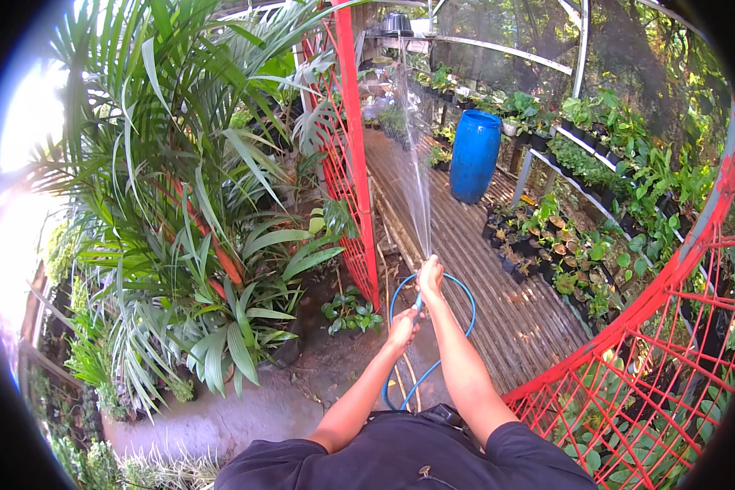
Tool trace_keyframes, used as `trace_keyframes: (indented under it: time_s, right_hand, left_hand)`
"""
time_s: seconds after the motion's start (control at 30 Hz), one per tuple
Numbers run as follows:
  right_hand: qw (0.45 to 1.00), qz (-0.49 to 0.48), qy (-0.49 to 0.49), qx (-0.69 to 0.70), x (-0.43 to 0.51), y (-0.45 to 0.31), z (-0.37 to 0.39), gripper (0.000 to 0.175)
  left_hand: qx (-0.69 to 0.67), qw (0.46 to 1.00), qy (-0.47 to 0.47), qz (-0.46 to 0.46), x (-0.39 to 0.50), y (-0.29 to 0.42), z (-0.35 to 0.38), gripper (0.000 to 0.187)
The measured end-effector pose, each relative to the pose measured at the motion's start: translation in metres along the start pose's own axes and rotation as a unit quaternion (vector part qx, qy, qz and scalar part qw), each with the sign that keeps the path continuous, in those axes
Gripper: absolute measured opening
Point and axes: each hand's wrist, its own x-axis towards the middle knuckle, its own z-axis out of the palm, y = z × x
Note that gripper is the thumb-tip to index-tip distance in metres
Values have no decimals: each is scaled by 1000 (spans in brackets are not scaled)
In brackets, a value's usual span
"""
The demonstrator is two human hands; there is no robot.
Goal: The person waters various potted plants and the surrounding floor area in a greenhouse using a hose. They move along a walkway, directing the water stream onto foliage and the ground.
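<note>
Both of my hands grip a blue garden hose (472,306) out in front of my body. My right hand (430,279) is wrapped around the hose's outlet end, which it mostly hides. A little lower and to the left, my left hand (403,329) closes on the hose behind it. From the outlet a jet of water (418,171) shoots forward and spreads into fine streams, towards the far end of the plant house. The rest of the hose loops down around my hands to the ground near my waist.
Red metal lattice gates stand at the left (356,159) and the right (637,331). Beyond them are a blue plastic barrel (474,156) on a ridged floor (465,263), small potted plants (551,245) and plant shelves (582,147). A large red-stemmed palm (220,257) fills the left.
</note>
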Motion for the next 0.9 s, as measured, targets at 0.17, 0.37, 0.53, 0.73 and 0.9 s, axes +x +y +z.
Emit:
trace_keyframes:
  time_s: [0.17,0.37,0.53,0.73,0.9]
  right_hand:
    - [999,46,-21,9,-3,0,0,52]
    - [999,51,-16,-8,-5,2,-1,53]
    - [997,71,-21,-22,-4,18,-8,54]
    - [995,91,-8,-45,-3,30,-12,54]
    - [995,84,-14,-55,1,30,-14,55]
  left_hand:
    - [5,1000,11,0,1,-4,0,32]
    - [8,1000,10,-4,-1,-7,1,32]
    - [13,1000,15,-14,7,-22,0,32]
    - [-2,999,0,-35,7,-32,0,31]
    - [6,999,7,-31,6,-28,3,31]
